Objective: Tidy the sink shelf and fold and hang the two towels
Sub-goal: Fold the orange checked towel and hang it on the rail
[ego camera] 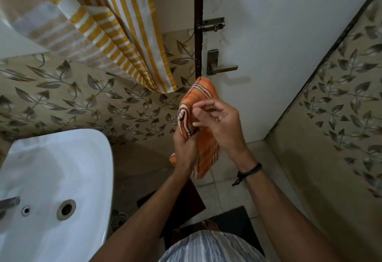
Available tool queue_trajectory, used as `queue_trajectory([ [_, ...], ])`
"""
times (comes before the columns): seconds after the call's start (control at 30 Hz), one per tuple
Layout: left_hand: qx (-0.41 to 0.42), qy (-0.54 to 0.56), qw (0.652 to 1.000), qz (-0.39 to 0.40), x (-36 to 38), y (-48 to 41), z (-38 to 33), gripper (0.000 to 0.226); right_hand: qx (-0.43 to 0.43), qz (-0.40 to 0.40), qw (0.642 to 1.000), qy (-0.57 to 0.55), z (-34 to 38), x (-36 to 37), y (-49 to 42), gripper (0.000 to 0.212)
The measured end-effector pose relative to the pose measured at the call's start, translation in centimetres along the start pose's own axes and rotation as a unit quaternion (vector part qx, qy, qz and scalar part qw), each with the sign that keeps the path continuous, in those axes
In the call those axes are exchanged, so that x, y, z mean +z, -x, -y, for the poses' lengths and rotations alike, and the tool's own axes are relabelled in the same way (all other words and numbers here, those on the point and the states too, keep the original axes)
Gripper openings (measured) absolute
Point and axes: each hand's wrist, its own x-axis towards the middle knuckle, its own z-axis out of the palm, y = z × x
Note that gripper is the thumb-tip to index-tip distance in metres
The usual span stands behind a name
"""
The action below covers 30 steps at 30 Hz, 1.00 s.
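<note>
An orange checked towel (201, 94) is bunched up in front of me, between the sink and the door. My left hand (185, 150) grips its lower part from below, fingers wrapped round the cloth. My right hand (221, 120) is at its upper fold, thumb and fingertips pinching the rolled edge. One end of the towel hangs down below my hands. A yellow and white striped towel (124, 34) hangs against the leaf-patterned wall at the upper left. The sink shelf is out of view.
A white sink (62, 158) with its drain (66, 209) fills the lower left. A white door (279, 44) with a latch (213, 25) and lever handle (222, 67) stands right behind the towel. Dark mats (233, 220) lie on the floor by my feet.
</note>
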Motion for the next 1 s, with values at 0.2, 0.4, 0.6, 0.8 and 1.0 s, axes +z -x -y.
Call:
queue_trajectory([
  [0.2, -0.074, 0.062, 0.995, 0.029, -2.3, -1.9, -1.0, 0.030, 0.134, -0.099, 0.980, 0.108, -4.7, -5.1, -1.1, 0.059],
  [0.4, -0.122, 0.119, 0.975, 0.145, -4.0, -3.4, -2.4, 0.037, 0.222, 0.069, 0.972, -0.023, -7.3, -6.3, -1.0, 0.065],
  [0.6, -0.068, 0.064, 0.976, 0.196, -6.5, -5.7, -3.2, 0.038, 0.164, 0.050, 0.985, -0.034, -6.8, -5.7, -0.8, 0.028],
  [0.8, -0.025, 0.047, 0.980, 0.194, -7.9, -7.3, -3.7, 0.040, 0.095, 0.056, 0.993, -0.037, -5.8, -4.7, -1.1, 0.046],
  [1.0, -0.020, 0.006, 0.982, 0.185, -8.1, -7.7, -3.7, 0.023, 0.067, 0.017, 0.997, -0.043, -5.7, -4.5, -1.5, 0.046],
])
